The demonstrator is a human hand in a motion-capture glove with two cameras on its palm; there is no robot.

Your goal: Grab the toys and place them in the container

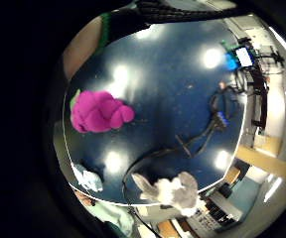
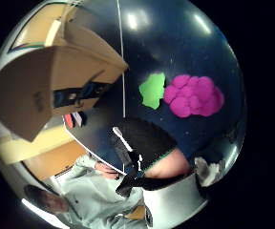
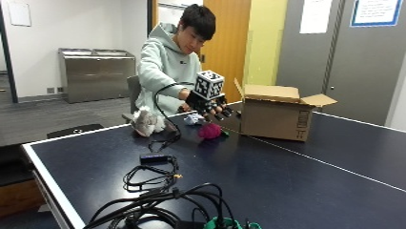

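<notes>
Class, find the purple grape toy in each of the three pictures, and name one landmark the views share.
Little finger side palm view: grape toy lies on the dark blue table.
Thumb side palm view: grape toy, green leaf showing, beside the cardboard box.
Outside view: grape toy below the gloved right hand.
Shared landmark: the blue table.

No text, label, brand or number can be read. Dark printed marks are seen on the side of the cardboard box (image 3: 277,117) on the right part of the table, and papers are posted on the far wall (image 3: 374,12) at the upper right, one with a blue border, but nothing on them can be made out
</notes>
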